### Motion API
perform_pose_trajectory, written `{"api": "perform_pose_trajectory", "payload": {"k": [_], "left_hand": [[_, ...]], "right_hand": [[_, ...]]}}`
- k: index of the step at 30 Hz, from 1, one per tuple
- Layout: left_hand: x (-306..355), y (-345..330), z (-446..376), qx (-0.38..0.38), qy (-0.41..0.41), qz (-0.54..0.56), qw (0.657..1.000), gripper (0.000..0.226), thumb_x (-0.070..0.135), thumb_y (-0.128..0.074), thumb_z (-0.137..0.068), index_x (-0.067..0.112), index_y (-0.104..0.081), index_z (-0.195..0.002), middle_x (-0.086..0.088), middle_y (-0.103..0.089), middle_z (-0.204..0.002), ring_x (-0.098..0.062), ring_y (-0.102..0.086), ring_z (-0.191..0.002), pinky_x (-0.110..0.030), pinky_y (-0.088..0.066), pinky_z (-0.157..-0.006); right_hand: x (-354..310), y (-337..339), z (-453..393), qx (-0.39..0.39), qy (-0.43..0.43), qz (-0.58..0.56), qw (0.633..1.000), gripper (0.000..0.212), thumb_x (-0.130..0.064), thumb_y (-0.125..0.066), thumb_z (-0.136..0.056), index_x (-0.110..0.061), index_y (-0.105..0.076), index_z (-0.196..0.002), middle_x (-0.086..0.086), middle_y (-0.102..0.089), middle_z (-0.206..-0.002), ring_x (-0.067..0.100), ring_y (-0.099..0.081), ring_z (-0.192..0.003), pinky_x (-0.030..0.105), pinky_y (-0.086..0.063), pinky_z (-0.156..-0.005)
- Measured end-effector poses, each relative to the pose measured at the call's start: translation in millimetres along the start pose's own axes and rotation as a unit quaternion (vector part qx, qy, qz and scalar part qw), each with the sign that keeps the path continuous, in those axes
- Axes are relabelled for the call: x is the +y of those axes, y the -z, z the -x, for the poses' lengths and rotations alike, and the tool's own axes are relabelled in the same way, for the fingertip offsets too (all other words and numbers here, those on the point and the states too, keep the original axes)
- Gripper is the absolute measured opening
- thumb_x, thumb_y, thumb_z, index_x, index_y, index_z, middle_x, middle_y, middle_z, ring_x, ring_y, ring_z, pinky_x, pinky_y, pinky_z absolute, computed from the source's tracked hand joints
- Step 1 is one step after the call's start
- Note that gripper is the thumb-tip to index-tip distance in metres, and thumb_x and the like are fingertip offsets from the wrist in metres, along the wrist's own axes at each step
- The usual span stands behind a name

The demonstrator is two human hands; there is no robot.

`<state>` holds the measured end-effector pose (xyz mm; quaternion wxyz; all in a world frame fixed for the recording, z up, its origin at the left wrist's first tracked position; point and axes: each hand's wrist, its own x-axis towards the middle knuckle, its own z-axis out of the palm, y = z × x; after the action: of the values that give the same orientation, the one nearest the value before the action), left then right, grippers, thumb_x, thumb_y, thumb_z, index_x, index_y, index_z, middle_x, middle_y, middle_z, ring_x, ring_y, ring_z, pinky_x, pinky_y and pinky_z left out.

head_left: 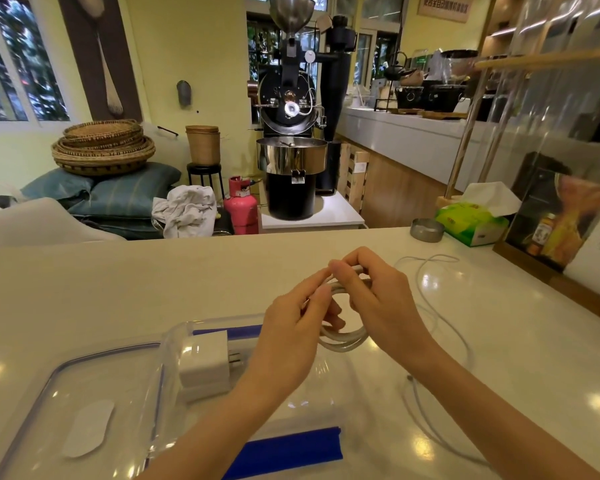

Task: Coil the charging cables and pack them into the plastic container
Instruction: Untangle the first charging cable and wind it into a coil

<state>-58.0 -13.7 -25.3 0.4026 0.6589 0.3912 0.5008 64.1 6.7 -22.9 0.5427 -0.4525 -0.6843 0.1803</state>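
Together, the left hand [291, 327] and right hand [371, 292] pinch a coiled white cable [343, 337] above the clear container [174, 341], fingers closed around its loops.

— What's behind the pale counter [118, 282]?
— Yellow walls [187, 46], windows [11, 64] at left showing foliage, and a black coffee roaster [291, 109] in the middle.
— And lower down?
— Woven baskets [103, 147] stacked on blue cushions [118, 192], beside a pink gas cylinder [241, 209]
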Motion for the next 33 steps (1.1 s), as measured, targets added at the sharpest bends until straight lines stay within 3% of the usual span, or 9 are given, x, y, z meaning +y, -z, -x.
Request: {"api": "perform_pose_trajectory", "payload": {"k": [5, 11, 14, 17, 20, 25, 27, 30, 33], "left_hand": [[4, -1, -3, -0.001, 0.089, 0.081, 0.993, 0.025, 0.022, -0.039, -0.094, 0.023, -0.063, -0.099, -0.001, -0.056, -0.069, -0.007, -0.057, -0.059, -0.019, -0.053, -0.067], [4, 4, -6, -0.037, 0.169, 0.179, 0.969, 0.025, 0.017, -0.039, -0.095, 0.015, -0.064, -0.095, -0.003, -0.052, -0.063, -0.011, -0.051, -0.055, -0.031, -0.056, -0.072], [4, 3, -7, -0.041, 0.169, 0.169, 0.970, 0.025, 0.017, -0.039, -0.095, 0.017, -0.064, -0.096, -0.003, -0.052, -0.063, -0.012, -0.052, -0.056, -0.036, -0.056, -0.080], [4, 4, -8, -0.047, 0.166, 0.173, 0.970, 0.024, 0.017, -0.040, -0.094, 0.016, -0.064, -0.101, -0.003, -0.053, -0.064, -0.010, -0.054, -0.056, -0.034, -0.056, -0.079], [1, 6, -9, -0.052, 0.164, 0.177, 0.969, 0.024, 0.016, -0.041, -0.094, 0.015, -0.064, -0.101, -0.002, -0.053, -0.063, -0.008, -0.055, -0.054, -0.031, -0.056, -0.076], [0, 13, -14, -0.016, 0.141, 0.206, 0.968, 0.025, 0.013, -0.040, -0.094, 0.011, -0.065, -0.099, -0.001, -0.053, -0.063, -0.009, -0.054, -0.054, -0.031, -0.056, -0.074], [1, 15, -14, -0.010, 0.124, 0.198, 0.972, 0.025, 0.015, -0.040, -0.094, 0.013, -0.066, -0.092, -0.003, -0.054, -0.064, -0.011, -0.055, -0.057, -0.031, -0.055, -0.073], [0, 13, -12, -0.004, 0.110, 0.167, 0.980, 0.026, 0.017, -0.041, -0.094, 0.014, -0.065, -0.103, -0.007, -0.059, -0.071, -0.015, -0.055, -0.064, -0.028, -0.056, -0.072], [2, 10, -11, -0.007, 0.094, 0.158, 0.983, 0.025, 0.017, -0.041, -0.093, 0.020, -0.065, -0.100, -0.005, -0.058, -0.068, -0.012, -0.054, -0.061, -0.020, -0.055, -0.064]], "right_hand": [[2, -2, -3, 0.052, 0.023, 0.082, 0.995, 0.026, -0.038, -0.049, -0.085, -0.013, -0.055, -0.077, -0.012, -0.053, -0.058, 0.012, -0.053, -0.055, 0.015, -0.043, -0.052], [7, 4, -11, 0.097, 0.052, 0.157, 0.982, 0.033, -0.041, -0.047, -0.085, -0.011, -0.056, -0.077, -0.013, -0.051, -0.053, 0.016, -0.056, -0.049, 0.039, -0.052, -0.052], [7, 5, -13, 0.100, 0.066, 0.163, 0.979, 0.028, -0.034, -0.051, -0.087, -0.009, -0.057, -0.078, -0.007, -0.054, -0.055, 0.018, -0.056, -0.050, 0.034, -0.050, -0.051], [4, 8, -17, 0.104, 0.068, 0.170, 0.978, 0.028, -0.032, -0.052, -0.086, -0.007, -0.058, -0.078, -0.005, -0.053, -0.055, 0.016, -0.054, -0.048, 0.019, -0.044, -0.050], [-2, 12, -17, 0.099, 0.016, 0.111, 0.989, 0.020, -0.024, -0.057, -0.086, -0.009, -0.057, -0.074, -0.008, -0.050, -0.053, 0.014, -0.053, -0.054, 0.012, -0.041, -0.050], [-23, 27, -8, -0.025, -0.194, -0.145, 0.970, 0.013, -0.013, -0.058, -0.085, -0.002, -0.065, -0.082, 0.001, -0.068, -0.056, 0.009, -0.048, -0.048, 0.018, -0.038, -0.040], [-30, 35, -7, -0.115, -0.232, -0.147, 0.955, 0.016, -0.016, -0.063, -0.079, -0.003, -0.068, -0.087, 0.007, -0.072, -0.070, 0.010, -0.051, -0.058, 0.020, -0.040, -0.046], [-39, 42, -9, -0.225, -0.252, -0.077, 0.938, 0.033, -0.033, -0.073, -0.059, -0.009, -0.074, -0.083, 0.012, -0.068, -0.082, 0.011, -0.049, -0.067, 0.020, -0.038, -0.053], [-42, 42, -9, -0.201, -0.220, -0.055, 0.953, 0.006, -0.021, -0.072, -0.072, -0.018, -0.074, -0.077, -0.005, -0.067, -0.069, 0.000, -0.053, -0.061, 0.013, -0.043, -0.055]]}}
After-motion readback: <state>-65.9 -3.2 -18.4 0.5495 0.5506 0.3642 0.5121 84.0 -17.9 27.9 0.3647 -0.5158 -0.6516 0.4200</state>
